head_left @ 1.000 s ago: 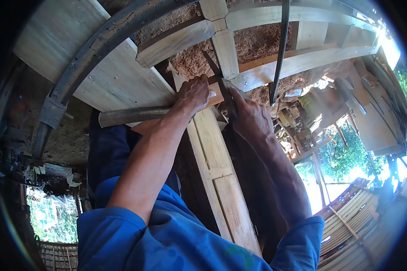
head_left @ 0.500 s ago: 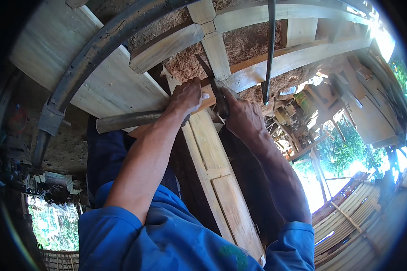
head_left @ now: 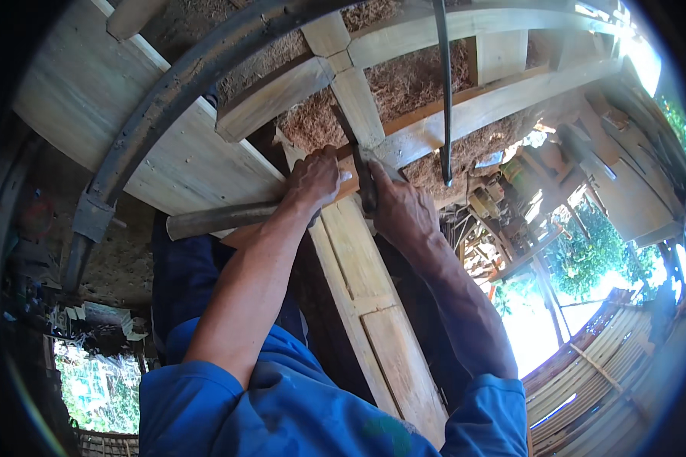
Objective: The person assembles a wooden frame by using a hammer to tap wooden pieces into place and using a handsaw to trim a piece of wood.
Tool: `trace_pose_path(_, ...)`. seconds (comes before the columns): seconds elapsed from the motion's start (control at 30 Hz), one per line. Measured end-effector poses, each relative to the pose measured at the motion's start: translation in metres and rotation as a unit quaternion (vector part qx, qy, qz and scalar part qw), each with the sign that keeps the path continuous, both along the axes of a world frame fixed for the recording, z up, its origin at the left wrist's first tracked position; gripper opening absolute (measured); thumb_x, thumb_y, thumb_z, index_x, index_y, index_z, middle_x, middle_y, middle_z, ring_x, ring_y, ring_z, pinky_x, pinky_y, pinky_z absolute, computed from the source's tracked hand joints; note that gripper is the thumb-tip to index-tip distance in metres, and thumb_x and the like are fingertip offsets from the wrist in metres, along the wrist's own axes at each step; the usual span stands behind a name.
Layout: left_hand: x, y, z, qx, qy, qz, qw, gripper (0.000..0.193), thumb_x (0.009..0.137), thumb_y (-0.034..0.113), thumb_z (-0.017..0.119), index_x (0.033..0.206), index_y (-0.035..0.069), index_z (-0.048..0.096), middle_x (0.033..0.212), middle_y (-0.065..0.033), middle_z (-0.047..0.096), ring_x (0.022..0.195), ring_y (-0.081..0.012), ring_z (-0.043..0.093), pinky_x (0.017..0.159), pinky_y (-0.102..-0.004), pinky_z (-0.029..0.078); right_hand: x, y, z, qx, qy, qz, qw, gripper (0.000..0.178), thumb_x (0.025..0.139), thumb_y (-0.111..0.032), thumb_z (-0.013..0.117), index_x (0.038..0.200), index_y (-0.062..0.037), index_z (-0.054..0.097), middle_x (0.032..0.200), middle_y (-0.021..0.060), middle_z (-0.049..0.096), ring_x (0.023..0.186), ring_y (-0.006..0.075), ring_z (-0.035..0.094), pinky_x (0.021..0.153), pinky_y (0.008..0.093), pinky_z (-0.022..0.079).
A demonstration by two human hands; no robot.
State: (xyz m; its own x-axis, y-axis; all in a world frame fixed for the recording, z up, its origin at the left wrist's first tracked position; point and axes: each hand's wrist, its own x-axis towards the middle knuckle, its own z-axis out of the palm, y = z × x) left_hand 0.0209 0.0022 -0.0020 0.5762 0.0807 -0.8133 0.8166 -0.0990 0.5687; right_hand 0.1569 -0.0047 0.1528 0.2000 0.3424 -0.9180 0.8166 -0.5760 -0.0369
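My left hand (head_left: 314,183) is closed in a fist at the panelled wooden frame; what its fingers hold, if anything, is hidden. Close to its right, my right hand (head_left: 404,209) wraps round a dark tool (head_left: 367,181) with a narrow, tapered upper end. Its exact kind does not show. The tool lies against the frame's crossing rail (head_left: 427,135), by the joint with a short upright (head_left: 360,110). Below both hands runs a pale panelled wooden piece (head_left: 373,278). A rounded, grey-brown bar (head_left: 225,219) passes beneath my left forearm.
A curved dark metal bar (head_left: 156,110) arches over a wide board (head_left: 91,84) at the left. A thin dark rod (head_left: 445,99) crosses the frame. Wood shavings (head_left: 411,80) lie under the frame. Boards (head_left: 625,179) and clutter stand at the right, near bamboo slats (head_left: 587,365).
My right hand has moved slightly left and down, and the dark tool in it now stands more upright. The left hand stays closed in nearly the same place. The whole view has shifted a little.
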Motion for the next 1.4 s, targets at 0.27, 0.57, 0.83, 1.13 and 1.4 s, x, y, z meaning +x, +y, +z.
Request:
trace_pose_path(0.27,-0.011,-0.014,-0.001,-0.003,-0.003,-0.006,1.0,0.051,0.094,0.044,0.062,0.114,-0.001,0.049,0.102,-0.0235,0.067,0.102,-0.0374,0.066,0.086,-0.0473,0.052,-0.003,0.0,0.087,-0.028,-0.002,0.015,0.999,0.061,0.084,-0.004,0.056,0.144,-0.009,0.043,0.092,0.0215,0.068,0.081,0.0396,0.07,0.069,0.0488,0.055)
trace_pose_path(0.57,0.0,0.007,0.016,-0.002,0.013,-0.055,0.998,0.052,0.095,0.048,0.059,0.117,0.001,0.05,0.11,-0.0215,0.067,0.107,-0.0321,0.067,0.088,-0.0481,0.051,0.003,-0.02,0.057,-0.002,0.005,0.023,1.0,0.057,0.09,-0.013,0.055,0.145,-0.01,0.042,0.088,0.0231,0.067,0.077,0.0391,0.07,0.07,0.0498,0.055)
trace_pose_path(0.83,0.004,0.001,0.008,0.018,0.013,-0.024,0.999,0.057,0.093,0.045,0.063,0.124,0.001,0.046,0.117,-0.0218,0.064,0.111,-0.0347,0.064,0.094,-0.0497,0.048,0.001,-0.001,0.014,-0.005,-0.005,-0.011,1.0,0.059,0.085,-0.007,0.056,0.143,-0.0088,0.045,0.091,0.0232,0.069,0.08,0.0403,0.069,0.072,0.0507,0.054)
trace_pose_path(1.13,-0.006,-0.008,0.001,0.023,0.014,-0.049,0.998,0.056,0.095,0.047,0.06,0.118,-0.003,0.047,0.107,-0.027,0.067,0.108,-0.0383,0.065,0.09,-0.0487,0.051,0.008,0.035,0.245,-0.148,0.039,-0.03,0.988,0.058,0.086,-0.005,0.059,0.142,-0.004,0.043,0.09,0.0205,0.066,0.079,0.0357,0.069,0.069,0.0462,0.056)
trace_pose_path(1.4,-0.011,0.019,0.037,0.15,-0.007,-0.047,0.988,0.047,0.093,0.034,0.065,0.122,0.0,0.05,0.113,-0.021,0.064,0.111,-0.0372,0.063,0.095,-0.0457,0.049,0.118,-0.036,0.217,0.196,-0.31,-0.073,0.927,0.069,0.091,-0.005,0.054,0.153,-0.0029,0.024,0.134,0.0307,0.053,0.118,0.0451,0.058,0.097,0.0505,0.048)
